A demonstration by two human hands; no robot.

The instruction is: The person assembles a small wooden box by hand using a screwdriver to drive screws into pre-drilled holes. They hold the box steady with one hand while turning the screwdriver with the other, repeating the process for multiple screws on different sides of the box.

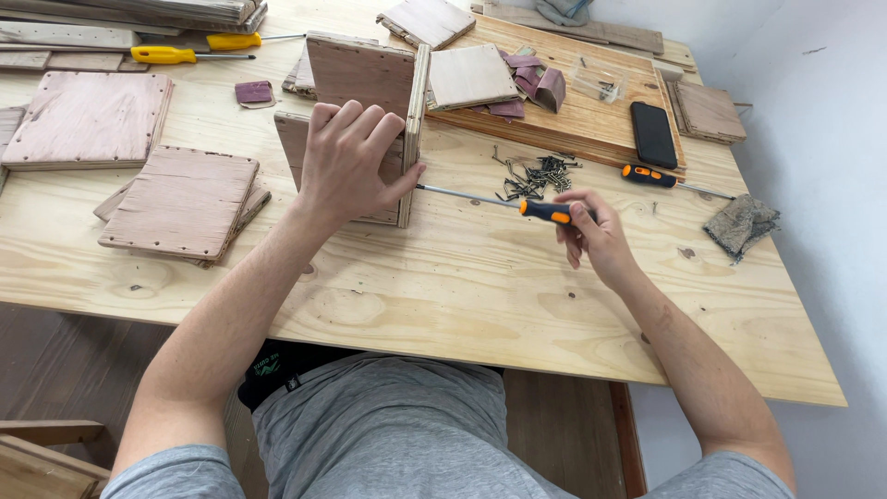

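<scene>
My left hand (349, 159) presses on a small plywood box piece (362, 78), made of square panels joined at an edge, standing on the workbench (434, 286). My right hand (596, 233) grips the orange and black handle of a screwdriver (504, 201). Its long shaft lies level and its tip touches the side edge of the upright panel (413, 139) near my left thumb.
A pile of dark screws (536, 176) lies just behind the screwdriver. A second orange screwdriver (661, 178), a black phone (653, 133), sandpaper scraps (531, 81) and a grey rag (741, 225) sit at the right. Square plywood panels (180, 201) and two yellow screwdrivers (189, 54) lie at the left.
</scene>
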